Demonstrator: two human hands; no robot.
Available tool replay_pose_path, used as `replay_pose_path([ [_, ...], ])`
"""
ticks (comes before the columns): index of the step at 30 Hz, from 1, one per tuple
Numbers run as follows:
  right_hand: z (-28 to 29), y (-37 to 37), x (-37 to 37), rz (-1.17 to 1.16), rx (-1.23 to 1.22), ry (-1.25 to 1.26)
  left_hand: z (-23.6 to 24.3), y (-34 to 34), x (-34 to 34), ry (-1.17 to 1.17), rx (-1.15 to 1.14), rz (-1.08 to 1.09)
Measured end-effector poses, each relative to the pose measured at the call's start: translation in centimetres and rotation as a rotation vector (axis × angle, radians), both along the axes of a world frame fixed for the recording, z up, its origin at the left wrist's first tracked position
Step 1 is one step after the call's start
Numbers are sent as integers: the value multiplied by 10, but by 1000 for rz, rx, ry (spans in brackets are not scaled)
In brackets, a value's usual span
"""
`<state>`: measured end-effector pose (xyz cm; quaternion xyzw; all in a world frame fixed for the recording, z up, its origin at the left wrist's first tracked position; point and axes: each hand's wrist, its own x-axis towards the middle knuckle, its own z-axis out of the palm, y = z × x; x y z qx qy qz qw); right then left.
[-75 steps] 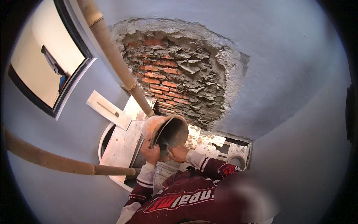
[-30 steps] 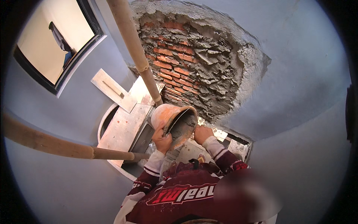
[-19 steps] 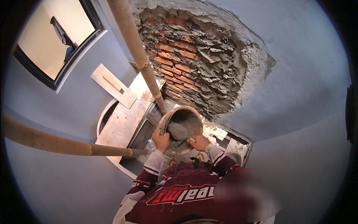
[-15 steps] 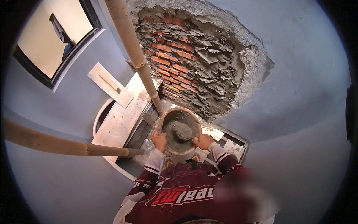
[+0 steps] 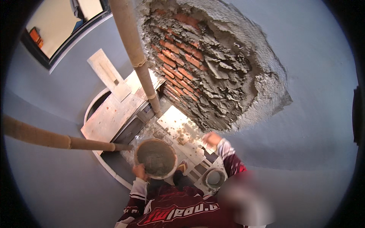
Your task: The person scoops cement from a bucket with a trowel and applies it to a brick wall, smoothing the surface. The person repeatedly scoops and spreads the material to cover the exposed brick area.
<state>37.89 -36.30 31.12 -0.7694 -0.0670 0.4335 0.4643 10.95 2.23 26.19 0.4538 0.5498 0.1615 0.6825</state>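
Note:
A round bucket with grey mortar coating its inside stands low in front of me, left of centre. My left hand is closed on its near left rim. My right hand is off the bucket, out to the right near the foot of the wall. Its fingers look loosely bent and apart, with no object visible in them. Beyond it is a wall patch of bare red bricks, partly covered by rough wet mortar. A pale board spattered with mortar lies below that patch.
Two bamboo poles cross the left side. A wooden plank platform carries a flat wooden float. A smaller bucket with greyish contents stands near my right side. A window frame is at upper left.
The bucket has moved left and nearer to me, and the mortar lump in it no longer shows. My right hand has let go of the rim and moved right. The view has shifted.

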Motion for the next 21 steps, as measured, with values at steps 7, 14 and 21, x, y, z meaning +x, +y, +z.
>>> replay_pose_path([
  [7, 66, -73, 44, -295, -328, -212, 46, 17, -40, 46, 68, 78],
  [14, 11, -73, 1, -192, -810, -452, 60, 13, -35, 231, 144, 129],
  [21, -26, -68, -2, -168, -916, -677, 40, 33, -74, 305, 243, 80],
])
